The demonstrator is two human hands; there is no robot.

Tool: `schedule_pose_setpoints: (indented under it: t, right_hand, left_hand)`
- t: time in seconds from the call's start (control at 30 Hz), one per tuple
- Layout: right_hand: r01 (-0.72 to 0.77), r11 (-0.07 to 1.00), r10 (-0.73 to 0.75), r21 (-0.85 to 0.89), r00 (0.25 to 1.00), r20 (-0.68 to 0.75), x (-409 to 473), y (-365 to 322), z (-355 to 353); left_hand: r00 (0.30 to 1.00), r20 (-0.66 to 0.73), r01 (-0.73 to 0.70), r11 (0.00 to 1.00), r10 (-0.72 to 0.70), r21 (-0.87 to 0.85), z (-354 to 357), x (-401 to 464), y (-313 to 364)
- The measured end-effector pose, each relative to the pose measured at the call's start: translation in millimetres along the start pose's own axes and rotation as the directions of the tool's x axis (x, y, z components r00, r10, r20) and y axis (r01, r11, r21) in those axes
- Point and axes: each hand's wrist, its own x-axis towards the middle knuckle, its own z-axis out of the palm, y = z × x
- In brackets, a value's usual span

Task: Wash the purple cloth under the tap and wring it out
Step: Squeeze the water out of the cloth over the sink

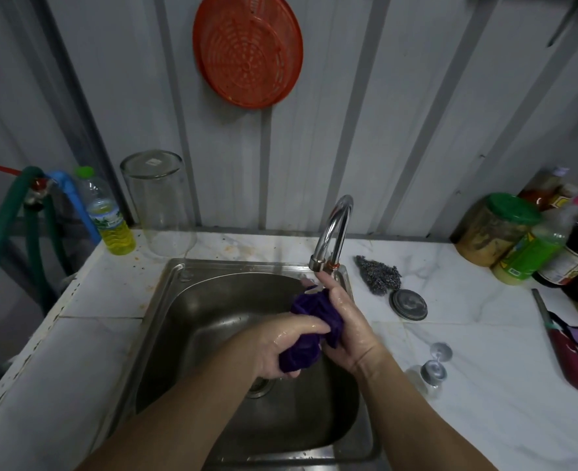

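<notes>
The purple cloth point(309, 329) is bunched up wet between both hands over the steel sink point(192, 300). My left hand point(281, 345) grips its lower part from the left. My right hand point(343, 321) closes on its upper part, fingers reaching up close under the spout of the curved chrome tap point(335, 229). A thin run of water falls from the spout onto the cloth. Both hands glisten with water. The drain point(258, 385) lies just below my left hand.
White marble counter point(484, 385) surrounds the sink. Steel wool point(379, 275), a round lid point(408, 304) and small metal caps point(433, 368) lie right of the sink; bottles and jars point(525, 239) stand at the back right. An upturned glass jar point(160, 202) and oil bottle point(109, 215) stand back left.
</notes>
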Motion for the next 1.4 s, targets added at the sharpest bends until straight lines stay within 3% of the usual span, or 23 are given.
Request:
schedule_pose_setpoints:
  t: [0.1,0.2,0.3,0.43,0.6,0.7,0.8,0.93,1.0,1.07,1.13,1.2,1.23,1.3,1.4]
  right_hand:
    - [0.057,0.986,-0.039,-0.155,0.992,0.117,0.5,-8.8,5.0]
    - [0.129,0.858,-0.112,-0.497,0.992,0.064,0.7,-16.2,16.4]
    - [0.166,0.768,-0.202,-0.618,0.979,0.012,7.0,-17.0,28.5]
    - [0.181,0.587,-0.313,-0.789,0.95,-0.015,12.1,-14.7,34.8]
    - [0.133,0.384,-0.412,-0.914,0.91,-0.041,13.8,-4.4,31.3]
    - [0.089,0.437,-0.459,-0.895,0.878,-0.137,17.2,-2.5,28.8]
    - [0.041,0.611,-0.446,-0.79,0.842,-0.302,20.0,-8.1,29.7]
    - [-0.09,0.893,-0.09,-0.442,0.924,-0.37,17.0,-13.8,36.4]
    - [-0.125,0.96,0.049,-0.249,0.955,-0.291,12.2,-19.0,30.3]
    - [-0.076,0.986,0.048,-0.151,0.982,-0.185,6.5,-22.8,16.9]
    - [-0.027,0.994,0.02,-0.106,0.998,-0.065,-0.2,-23.2,4.3]
    - [-0.012,0.995,0.017,-0.102,0.999,0.048,-4.3,-22.0,-1.7]
    - [0.004,0.992,0.007,-0.122,0.996,0.088,-5.5,-21.7,-2.0]
    - [0.052,0.98,-0.032,-0.193,0.994,0.102,-5.1,-20.8,-0.5]
    - [0.132,0.924,-0.151,-0.36,0.988,-0.024,-8.2,-17.4,4.5]
  left_hand:
    - [0.999,0.026,0.024,0.998,-0.026,0.062,-2.9,3.2,-4.5]
    - [0.996,-0.006,-0.087,0.962,0.091,0.258,-0.4,6.5,-1.0]
    - [0.94,-0.182,-0.14,0.811,0.29,0.568,11.5,15.7,3.9]
    - [0.839,-0.169,-0.142,0.509,0.517,0.849,22.2,21.8,3.7]
    - [0.791,-0.307,0.098,0.387,0.529,0.917,26.1,29.7,-2.6]
    - [0.757,-0.288,0.028,0.411,0.587,0.911,22.8,28.6,-8.4]
    - [0.736,-0.209,-0.155,0.461,0.644,0.874,24.3,24.8,-13.9]
    - [0.596,-0.195,-0.147,0.345,0.779,0.927,25.2,19.0,-11.6]
    - [0.603,-0.202,-0.187,0.383,0.772,0.905,18.4,10.8,-6.8]
    - [0.701,-0.186,-0.313,0.531,0.689,0.787,11.6,2.9,0.7]
    - [0.83,-0.118,-0.435,0.766,0.544,0.473,10.6,-4.5,7.2]
    - [0.935,0.03,-0.355,0.926,0.354,0.127,12.4,-9.6,9.5]
    - [0.959,0.098,-0.271,0.962,0.266,0.042,14.0,-10.9,9.4]
    - [0.981,0.121,-0.154,0.987,0.149,0.039,17.0,-8.4,7.7]
    - [0.992,-0.033,-0.106,0.951,0.121,0.291,23.6,0.9,8.8]
